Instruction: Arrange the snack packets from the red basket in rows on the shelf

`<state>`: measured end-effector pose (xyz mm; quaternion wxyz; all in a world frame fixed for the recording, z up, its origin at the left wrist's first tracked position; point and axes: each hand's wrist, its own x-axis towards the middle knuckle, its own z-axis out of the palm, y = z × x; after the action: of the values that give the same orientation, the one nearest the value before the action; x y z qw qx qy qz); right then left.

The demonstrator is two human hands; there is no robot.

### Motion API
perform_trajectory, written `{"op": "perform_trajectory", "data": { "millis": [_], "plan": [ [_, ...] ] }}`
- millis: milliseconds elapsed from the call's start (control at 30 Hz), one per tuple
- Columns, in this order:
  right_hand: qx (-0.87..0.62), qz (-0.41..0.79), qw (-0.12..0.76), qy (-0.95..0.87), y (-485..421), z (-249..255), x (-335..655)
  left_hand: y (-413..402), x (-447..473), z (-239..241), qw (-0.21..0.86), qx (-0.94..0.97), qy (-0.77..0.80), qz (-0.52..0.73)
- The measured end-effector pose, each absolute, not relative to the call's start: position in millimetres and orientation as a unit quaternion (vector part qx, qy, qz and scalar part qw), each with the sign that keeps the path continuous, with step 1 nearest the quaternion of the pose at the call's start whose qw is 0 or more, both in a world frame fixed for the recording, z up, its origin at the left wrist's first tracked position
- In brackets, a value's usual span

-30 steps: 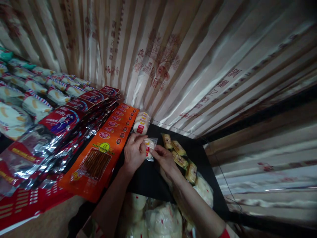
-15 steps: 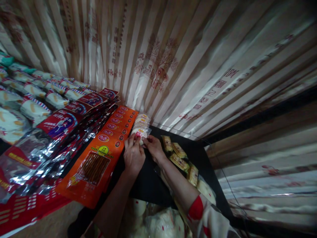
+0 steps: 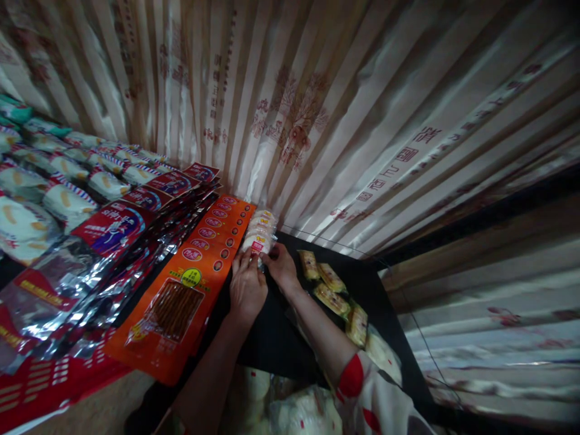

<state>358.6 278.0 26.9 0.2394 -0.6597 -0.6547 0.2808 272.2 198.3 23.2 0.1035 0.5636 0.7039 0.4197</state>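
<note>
A short row of small white snack packets in clear wrap (image 3: pixel 261 225) lies at the back of the black table (image 3: pixel 276 338). The nearest packet has a red label (image 3: pixel 257 246) and sits against the others. My left hand (image 3: pixel 248 287) has its fingertips closed on the front of this packet. On the packet's right edge, my right hand (image 3: pixel 280 266) pinches it between thumb and fingers. Just left of my left hand lie overlapping orange snack bags (image 3: pixel 194 275) with brown sticks showing through a window.
Dark red and silver bags (image 3: pixel 113 229) overlap farther left, beside rows of white puffy bags (image 3: pixel 67 196). A red basket (image 3: pixel 58 377) is at lower left. Yellow wrapped snacks (image 3: pixel 333 299) lie on the right, and bagged white rounds (image 3: pixel 303 411) in front. A pleated printed curtain (image 3: pixel 299 109) hangs behind.
The labelled packet now sits closer against the row, with both hands still on it. The whole view has shifted slightly.
</note>
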Motion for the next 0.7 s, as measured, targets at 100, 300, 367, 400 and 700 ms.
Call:
{"op": "perform_trajectory", "data": {
  "millis": [100,300,367,400,700],
  "plan": [
    [-0.669,0.278,0.224,-0.652,279.4,28.1,358.0,199.3,272.0,21.5,0.104,0.569,0.700,0.419],
    [-0.665,0.282,0.221,-0.655,285.3,28.2,358.1,200.2,273.0,22.1,0.106,0.569,0.697,0.423],
    [-0.666,0.283,0.219,-0.655,286.0,27.7,357.4,200.3,273.0,22.6,0.111,0.571,0.700,0.415],
    [-0.666,0.288,0.223,-0.651,285.4,27.6,357.3,200.5,272.8,22.6,0.113,0.572,0.700,0.413],
    [-0.583,0.321,0.340,-0.664,240.9,52.0,408.1,198.7,269.8,25.0,0.088,0.578,0.687,0.432]
  ]
}}
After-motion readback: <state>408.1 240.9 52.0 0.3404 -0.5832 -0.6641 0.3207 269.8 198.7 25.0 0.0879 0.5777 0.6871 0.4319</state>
